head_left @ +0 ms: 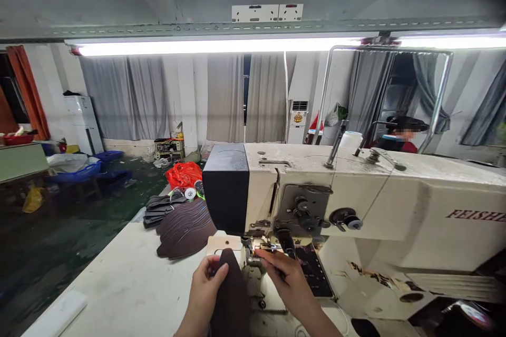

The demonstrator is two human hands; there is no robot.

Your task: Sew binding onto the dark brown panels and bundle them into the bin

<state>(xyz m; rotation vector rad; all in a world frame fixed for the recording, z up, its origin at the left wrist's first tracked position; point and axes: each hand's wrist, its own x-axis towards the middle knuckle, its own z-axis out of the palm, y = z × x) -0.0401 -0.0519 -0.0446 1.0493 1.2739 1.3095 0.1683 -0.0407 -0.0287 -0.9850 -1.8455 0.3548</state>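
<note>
A large cream sewing machine point(387, 205) fills the right half of the view. My left hand point(207, 281) grips the edge of a long dark brown cut piece point(231, 295), thumb on top. Its narrow end points toward the needle area point(251, 253). Close by on the right, my right hand point(286, 276) has its fingers pinched together at the needle area. Whatever lies between those fingertips is too small to make out. A fanned stack of similar brown pieces point(185, 229) lies on the table left of the machine head.
Black bundled pieces point(162, 209) and a red plastic bag point(184, 174) sit behind the stack. A white block-like object point(59, 313) lies on the table point(130, 274) at front left. Thread cone point(350, 140) and metal frame point(445, 84) stand above the machine. Beyond it is another person point(399, 139).
</note>
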